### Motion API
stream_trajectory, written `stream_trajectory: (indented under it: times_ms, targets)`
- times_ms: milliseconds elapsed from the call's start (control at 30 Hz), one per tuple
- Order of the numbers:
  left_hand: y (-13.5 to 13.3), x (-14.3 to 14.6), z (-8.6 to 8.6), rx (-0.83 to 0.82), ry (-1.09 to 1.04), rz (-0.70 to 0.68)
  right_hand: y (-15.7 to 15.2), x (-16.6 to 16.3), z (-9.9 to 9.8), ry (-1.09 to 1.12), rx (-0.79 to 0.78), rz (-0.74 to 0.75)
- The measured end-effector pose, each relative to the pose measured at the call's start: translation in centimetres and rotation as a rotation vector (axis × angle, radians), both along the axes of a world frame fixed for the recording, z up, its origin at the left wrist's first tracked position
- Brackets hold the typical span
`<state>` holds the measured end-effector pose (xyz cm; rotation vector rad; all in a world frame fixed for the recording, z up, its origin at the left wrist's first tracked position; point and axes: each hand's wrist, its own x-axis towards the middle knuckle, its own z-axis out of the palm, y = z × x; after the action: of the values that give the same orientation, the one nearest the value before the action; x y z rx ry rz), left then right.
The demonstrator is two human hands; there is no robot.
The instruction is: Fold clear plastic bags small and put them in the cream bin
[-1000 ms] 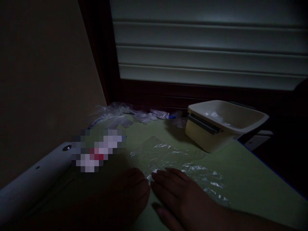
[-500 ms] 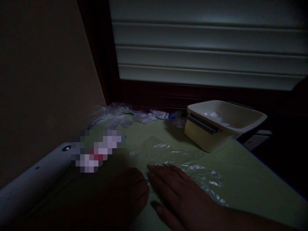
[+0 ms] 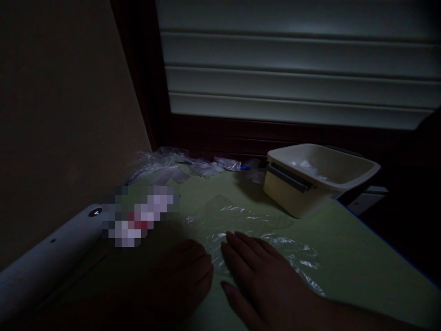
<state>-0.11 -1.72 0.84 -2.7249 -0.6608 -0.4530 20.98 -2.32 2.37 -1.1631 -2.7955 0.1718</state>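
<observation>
Head view shows curled and flat hands [image 3: 263,276] at glossy, crinkled film [image 3: 237,216].

my feed is dim: faint sheen on the slatted panel [image 3: 296,55] at one o'clock, glints on clear film [image 3: 237,218] near six, left hand [image 3: 188,276] shadowed at seven, pixelated patch [image 3: 141,218] at eight.

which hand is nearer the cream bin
Right. The right hand lies over clear plastic, in front of the cream bin and slightly left; the left hand is also in front, but farther left.
</observation>
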Motion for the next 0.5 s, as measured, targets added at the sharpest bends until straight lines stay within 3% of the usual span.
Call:
stream_trajectory:
  times_ms: [300, 500]
  targets:
    - [-0.1, -0.1, 0.2, -0.045, 0.051, 0.095, -0.8, -0.3, -1.1, 0.117, 0.475, -0.057]
    - [-0.1, 0.1, 0.4, 0.0, -0.028, 0.09, -0.8, 0.0, -1.2, 0.152, 0.603, 0.098]
